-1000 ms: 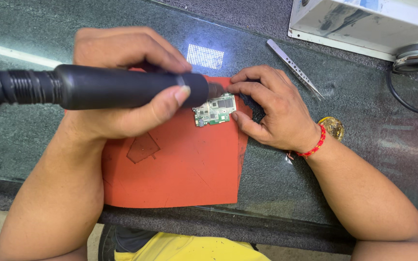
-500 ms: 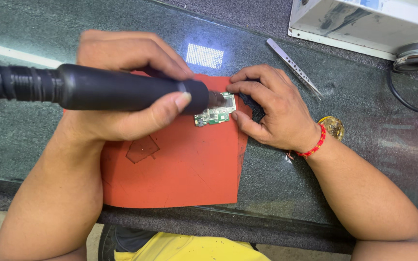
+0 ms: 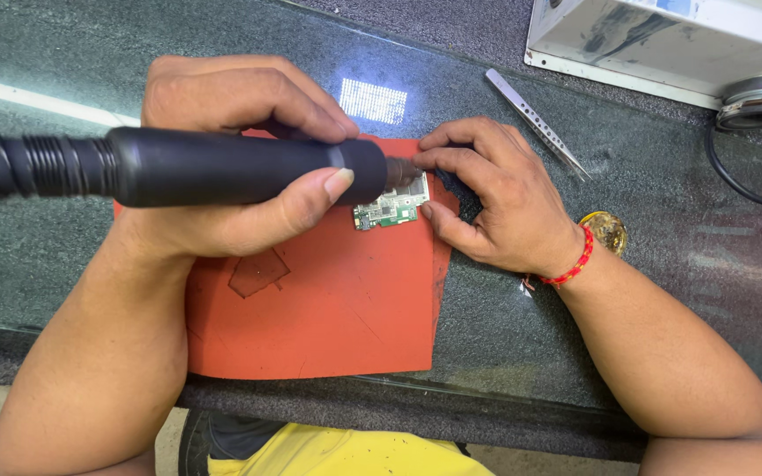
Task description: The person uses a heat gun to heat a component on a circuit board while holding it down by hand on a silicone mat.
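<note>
A person's left hand (image 3: 222, 159) grips a thick black tool handle (image 3: 222, 166), fingers wrapped firmly around it, thumb pressed along its near side. The handle's ribbed hose runs off beyond the left hand's knuckles. The metal nozzle (image 3: 401, 171) points at a small green circuit board (image 3: 390, 208), lying just beyond the thumb tip on an orange mat (image 3: 337, 308) spread on the dark tabletop (image 3: 63, 53). The right hand (image 3: 496, 198) pins the board's edge, fingers curled narrow, touching it. Beyond the right hand's fingers lie metal tweezers (image 3: 535, 123). A small round tin (image 3: 608, 232) sits beside the right wrist.
</note>
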